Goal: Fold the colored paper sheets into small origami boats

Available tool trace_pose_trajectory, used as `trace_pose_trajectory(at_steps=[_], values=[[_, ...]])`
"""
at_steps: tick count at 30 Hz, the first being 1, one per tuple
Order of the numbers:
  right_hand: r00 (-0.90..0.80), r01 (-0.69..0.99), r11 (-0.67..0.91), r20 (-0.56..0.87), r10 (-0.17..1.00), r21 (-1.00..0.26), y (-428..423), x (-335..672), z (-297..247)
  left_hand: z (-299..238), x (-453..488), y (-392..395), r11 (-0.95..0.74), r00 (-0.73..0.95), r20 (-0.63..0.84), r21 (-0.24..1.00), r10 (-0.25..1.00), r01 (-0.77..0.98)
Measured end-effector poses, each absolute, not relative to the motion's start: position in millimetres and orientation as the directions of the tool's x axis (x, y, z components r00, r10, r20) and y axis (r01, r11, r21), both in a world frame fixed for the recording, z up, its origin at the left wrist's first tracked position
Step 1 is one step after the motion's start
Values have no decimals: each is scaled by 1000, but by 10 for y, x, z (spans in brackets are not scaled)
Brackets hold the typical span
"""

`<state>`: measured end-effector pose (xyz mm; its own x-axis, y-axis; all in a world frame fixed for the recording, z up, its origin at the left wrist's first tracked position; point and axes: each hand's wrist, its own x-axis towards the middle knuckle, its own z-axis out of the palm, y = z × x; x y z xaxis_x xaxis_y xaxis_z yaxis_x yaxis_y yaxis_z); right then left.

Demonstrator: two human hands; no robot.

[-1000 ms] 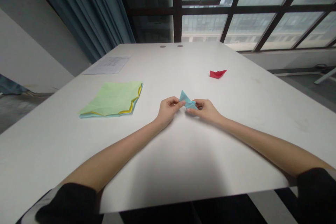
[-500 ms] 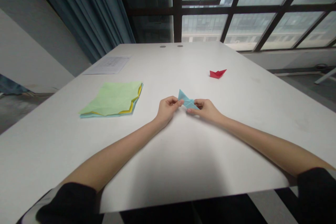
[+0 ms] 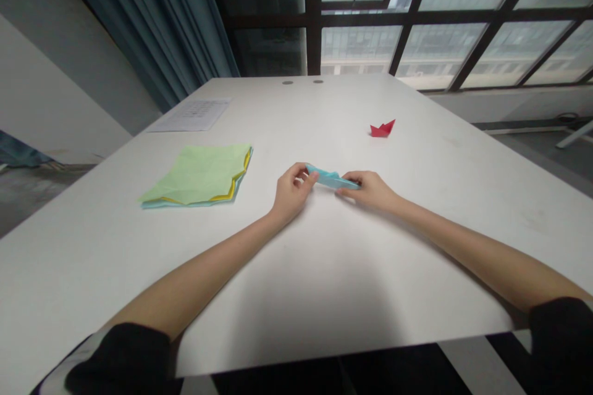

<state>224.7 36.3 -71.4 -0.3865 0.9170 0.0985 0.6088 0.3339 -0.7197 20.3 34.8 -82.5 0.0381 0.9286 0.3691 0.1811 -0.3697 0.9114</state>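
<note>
Blue origami boat (image 3: 330,179), pinched at opposite ends by nearly closed left hand (image 3: 291,192) and similarly closed right hand (image 3: 372,189); apparently at shaping stage, calling next for light, even tension.

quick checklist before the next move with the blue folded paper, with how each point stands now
1. Left hand grips one end of the blue folded paper: ok
2. Right hand grips the other end: ok
3. Red folded paper apart from both hands, farther back on the table: ok
4. Stack of coloured paper apart from the left hand: ok
5. Folds on the blue paper's far side neat: cannot tell, hidden from this view
</note>
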Motion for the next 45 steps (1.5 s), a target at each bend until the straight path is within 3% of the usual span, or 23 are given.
trace_pose_trajectory(at_steps=[4, 10, 16, 22, 27, 36, 45], values=[[-426, 677, 415, 137, 894, -608, 369, 2262, -674, -823, 181, 326, -418, 38, 430, 850, 902, 320], [-472, 715, 480, 156, 868, -508, 371, 2262, -668, -831, 167, 335, -515, 191, 488, 714, 852, 475], [-510, 663, 521, 185, 840, -538, 354, 2263, -672, -875, 166, 353, -499, 212, 460, 698, 862, 514], [-539, 661, 604, 278, 795, -446, 417, 2222, -690, -894, 156, 331, -489, 228, 439, 691, 869, 533], [-599, 729, 631, 199, 776, -266, 479, 2093, -552, -891, 123, 332, -485, 256, 416, 677, 873, 554], [-670, 730, 673, -70, 739, 115, 525, 1831, -322, -912, 91, 318, -492, 298, 393, 641, 870, 590], [-663, 720, 670, -105, 741, 183, 555, 1768, -322, -949, 94, 338, -499, 324, 385, 579, 864, 644]])
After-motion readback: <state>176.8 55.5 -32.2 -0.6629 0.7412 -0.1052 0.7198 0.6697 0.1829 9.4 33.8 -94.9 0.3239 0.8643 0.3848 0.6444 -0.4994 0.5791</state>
